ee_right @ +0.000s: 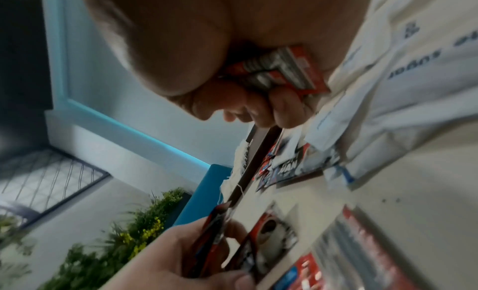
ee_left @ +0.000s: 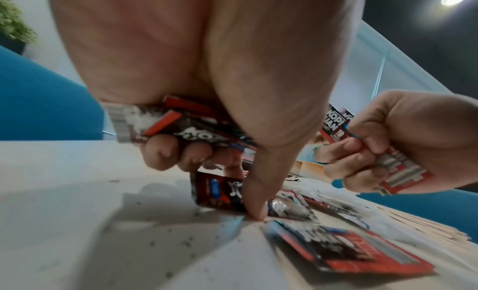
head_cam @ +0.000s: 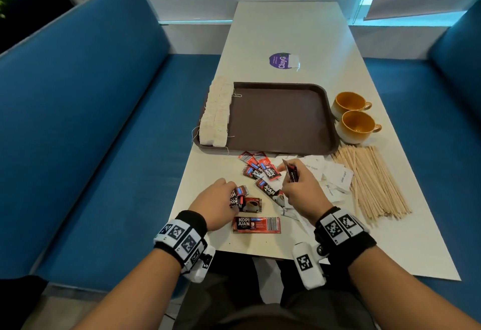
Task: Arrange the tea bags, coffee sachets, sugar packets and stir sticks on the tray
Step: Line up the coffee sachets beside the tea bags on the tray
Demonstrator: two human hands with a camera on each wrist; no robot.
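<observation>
A long white tabletop (head_cam: 307, 43) runs away from the person between two blue upholstered benches (head_cam: 86, 121), ending at a pale wall with a strip of cyan light along its base; green foliage shows in the far left corner. A round purple sticker (head_cam: 279, 61) is stuck to the tabletop beyond a brown tray (head_cam: 281, 118), which lies across the middle. Two rows of tea bags (head_cam: 216, 116) already lie along the tray's left side, their strings trailing over the rim. Just right of the tray stand two orange-glazed cups (head_cam: 356, 121), one behind the other. In front of the cups a fanned bundle of wooden stir sticks (head_cam: 374, 184) lies on the tabletop, with white sugar packets (head_cam: 335, 176) heaped beside it. Red and black coffee sachets (head_cam: 260, 168) are scattered near the tray's front edge, and one lies flat nearest the person. The left hand (head_cam: 216, 204) has its grip curled around several sachets while its forefinger (ee_left: 254, 202) presses down onto the tabletop beside another sachet. The right hand (head_cam: 302, 189), raised just above the pile, has its grip closed around a small stack of sachets held upright. Both wrists wear black bands with square printed markers.
</observation>
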